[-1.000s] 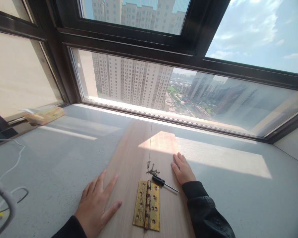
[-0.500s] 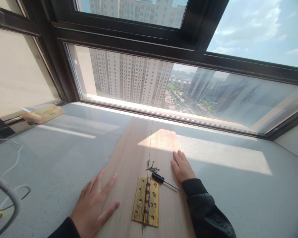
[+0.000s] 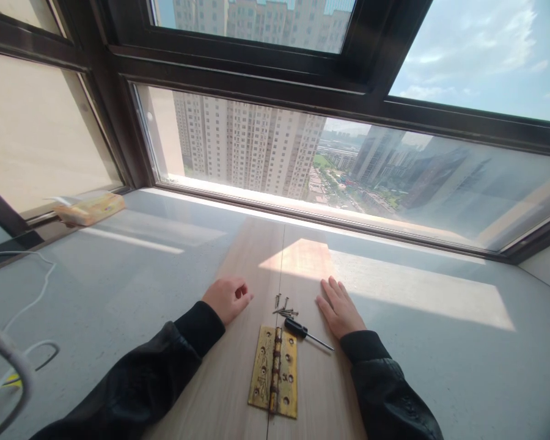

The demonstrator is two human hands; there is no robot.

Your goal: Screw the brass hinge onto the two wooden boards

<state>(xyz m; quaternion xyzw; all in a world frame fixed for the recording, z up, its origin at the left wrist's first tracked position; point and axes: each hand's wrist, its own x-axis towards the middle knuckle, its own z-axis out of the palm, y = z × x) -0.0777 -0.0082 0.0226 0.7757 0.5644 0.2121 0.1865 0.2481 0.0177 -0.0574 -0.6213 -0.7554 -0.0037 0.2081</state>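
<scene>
Two pale wooden boards point(image 3: 238, 366) lie side by side with a thin seam between them. A worn brass butt hinge point(image 3: 274, 373) lies opened flat across the seam. Just above it rest several loose screws point(image 3: 286, 310) and a screwdriver point(image 3: 297, 329) with a black handle, its shaft pointing to the lower right. My left hand point(image 3: 229, 298) is over the left board, left of the screws, fingers curled in and nothing visible in them. On the right board's outer edge, my right hand point(image 3: 340, 307) lies flat with fingers stretched out, close to the screwdriver.
The boards lie on a light grey sill point(image 3: 440, 354) below a dark-framed window point(image 3: 266, 91). A tissue pack point(image 3: 91, 209) sits in the far left corner. White cables point(image 3: 22, 305) and a thick grey cord point(image 3: 16, 360) loop along the left edge.
My left hand has moved forward and right from the left board's edge to beside the screws, its spread fingers curling in. My right hand stays on the board. The view has shifted slightly.
</scene>
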